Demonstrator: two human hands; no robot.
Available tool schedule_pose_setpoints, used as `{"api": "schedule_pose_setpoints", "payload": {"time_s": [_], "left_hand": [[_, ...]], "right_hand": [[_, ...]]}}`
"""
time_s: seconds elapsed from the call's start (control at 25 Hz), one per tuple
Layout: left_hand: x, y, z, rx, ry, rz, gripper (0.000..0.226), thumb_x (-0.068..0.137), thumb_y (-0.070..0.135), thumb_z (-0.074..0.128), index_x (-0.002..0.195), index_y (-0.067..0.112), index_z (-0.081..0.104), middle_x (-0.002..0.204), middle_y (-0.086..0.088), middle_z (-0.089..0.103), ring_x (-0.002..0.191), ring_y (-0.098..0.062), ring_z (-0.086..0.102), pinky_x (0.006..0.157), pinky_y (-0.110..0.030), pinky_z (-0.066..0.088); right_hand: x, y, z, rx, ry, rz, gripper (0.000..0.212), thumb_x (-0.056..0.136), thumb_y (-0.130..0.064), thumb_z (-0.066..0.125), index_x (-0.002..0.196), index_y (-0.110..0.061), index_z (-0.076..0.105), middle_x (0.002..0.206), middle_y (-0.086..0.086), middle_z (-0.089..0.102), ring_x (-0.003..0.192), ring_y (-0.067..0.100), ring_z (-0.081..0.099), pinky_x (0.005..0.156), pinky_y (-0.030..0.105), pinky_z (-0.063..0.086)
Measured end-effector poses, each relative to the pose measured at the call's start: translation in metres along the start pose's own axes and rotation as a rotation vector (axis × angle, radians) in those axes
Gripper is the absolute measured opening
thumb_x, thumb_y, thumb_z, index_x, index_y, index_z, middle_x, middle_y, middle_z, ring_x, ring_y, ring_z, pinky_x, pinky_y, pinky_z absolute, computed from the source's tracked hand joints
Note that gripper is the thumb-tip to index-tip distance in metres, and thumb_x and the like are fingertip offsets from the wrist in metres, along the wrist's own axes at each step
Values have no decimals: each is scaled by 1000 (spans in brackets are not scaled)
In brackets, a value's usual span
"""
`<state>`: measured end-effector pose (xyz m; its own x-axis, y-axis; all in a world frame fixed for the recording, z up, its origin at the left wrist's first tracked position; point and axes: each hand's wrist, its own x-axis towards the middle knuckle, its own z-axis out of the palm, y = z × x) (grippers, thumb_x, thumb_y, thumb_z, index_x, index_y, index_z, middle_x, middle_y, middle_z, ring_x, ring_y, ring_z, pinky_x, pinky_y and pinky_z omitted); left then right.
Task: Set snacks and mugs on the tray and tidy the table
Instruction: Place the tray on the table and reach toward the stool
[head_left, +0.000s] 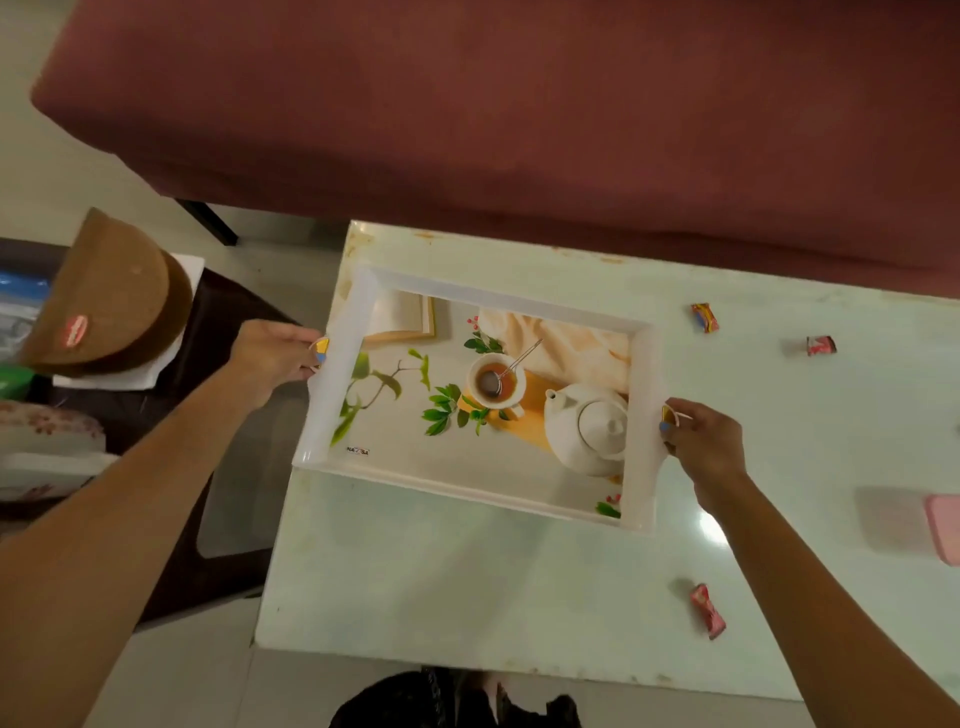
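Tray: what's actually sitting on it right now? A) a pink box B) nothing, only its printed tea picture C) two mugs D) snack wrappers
B: the tray carries only its printed teapot-and-cup image, held at its short ends by the left hand and right hand; the snack packets lie apart on the table.
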<state>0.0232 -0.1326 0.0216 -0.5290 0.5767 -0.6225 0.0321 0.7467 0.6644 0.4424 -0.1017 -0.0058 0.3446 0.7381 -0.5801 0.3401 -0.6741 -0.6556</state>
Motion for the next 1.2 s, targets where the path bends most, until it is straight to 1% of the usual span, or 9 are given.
{"api": "schedule_pose_setpoints", "payload": {"time_s": [0.16,0.32,0.44,0.52,0.72,0.84,0.92,1.04,1.2], "left_hand": [[-29,-35,4,-16,3,-38,35,76,-1,70,110,-6,62,114,-24,64,99,-32,63,90,-43,51],[-36,-56,11,7,68,-48,33,76,1,71,107,-4,64,113,-23,65,93,-31,62,84,-41,53],[-37,-64,16,42,109,-42,32,77,1,70,108,-2,65,113,-22,65,92,-30,63,80,-38,54],[-35,-66,19,64,128,-40,30,78,0,69,108,-1,65,114,-21,65,93,-31,64,81,-38,54],[-31,-71,22,89,145,-77,33,78,1,69,111,1,64,115,-17,63,101,-33,63,87,-40,54],[-45,-64,17,148,183,-91,40,78,7,71,117,6,61,118,-13,64,106,-31,61,94,-43,51],[-71,-56,5,-3,169,-92,37,79,7,69,115,5,60,110,-13,65,104,-30,61,88,-37,51],[-138,-39,-24,-366,137,-39,30,83,-1,62,113,-1,58,93,-11,63,83,-20,63,70,-23,53],[-218,-21,-91,-568,255,57,42,87,7,59,127,0,49,115,-15,60,109,-25,58,95,-38,45]], "right_hand": [[-2,24,-12,-60,-23,14,37,83,2,63,116,-14,63,107,9,63,102,28,60,96,49,50],[-7,44,-14,-97,-50,21,37,82,3,63,116,-12,63,104,10,63,100,31,61,94,47,51],[-7,52,-13,-110,-53,24,41,81,7,61,117,-12,63,101,11,63,91,27,59,77,36,51],[-6,53,-12,-114,-54,13,42,81,7,60,117,-14,63,103,10,64,93,27,59,67,30,47],[-8,48,-12,-145,-76,-6,42,83,5,59,122,-12,60,109,9,63,97,23,56,78,33,45],[-22,31,-20,-207,-52,-49,48,86,3,57,130,-14,50,123,10,58,112,25,54,92,36,45],[-40,10,-27,-213,-37,-109,50,85,2,57,132,-14,48,132,12,54,115,26,54,95,35,43],[-80,-38,-22,-202,-83,-207,46,84,-1,60,128,-12,52,131,14,56,98,21,56,94,34,43],[-145,-123,26,-133,-258,-386,42,85,-8,61,126,-11,54,130,9,57,96,15,53,90,29,43]]}}
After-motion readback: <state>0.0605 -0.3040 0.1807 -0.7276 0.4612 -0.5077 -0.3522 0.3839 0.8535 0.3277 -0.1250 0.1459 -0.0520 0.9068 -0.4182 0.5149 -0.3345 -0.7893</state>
